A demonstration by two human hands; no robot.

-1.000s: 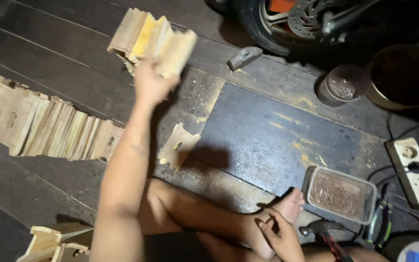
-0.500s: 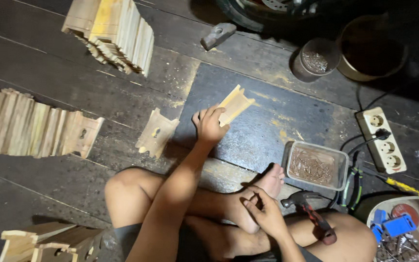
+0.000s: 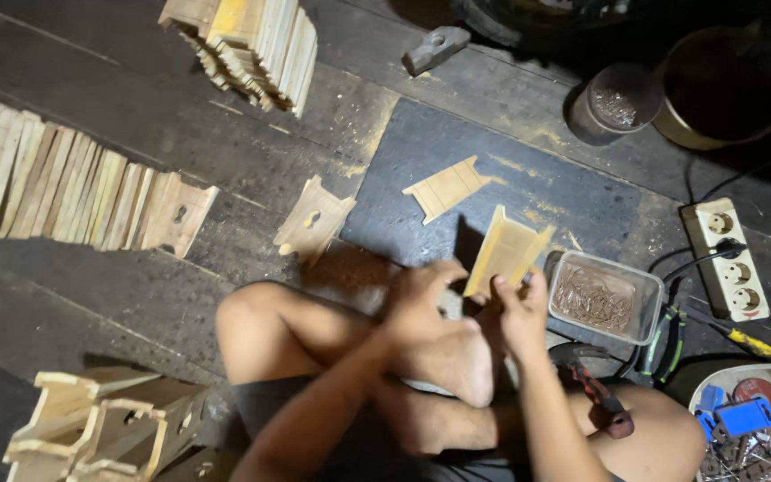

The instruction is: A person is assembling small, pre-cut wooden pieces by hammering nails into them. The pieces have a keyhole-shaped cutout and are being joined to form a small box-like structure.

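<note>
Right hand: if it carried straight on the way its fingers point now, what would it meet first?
The right hand already touches the small wooden panel it points at; beyond lies the dark mat, though depth is unclear.

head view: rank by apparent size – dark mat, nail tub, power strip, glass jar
1. dark mat
2. nail tub
3. power strip and glass jar look about alike; unranked.

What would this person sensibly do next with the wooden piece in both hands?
Probably reach the right hand to the clear nail box beside it. The wooden piece is held upright by both hands, left hand at its base, and the hammer lies by the knee.
</note>
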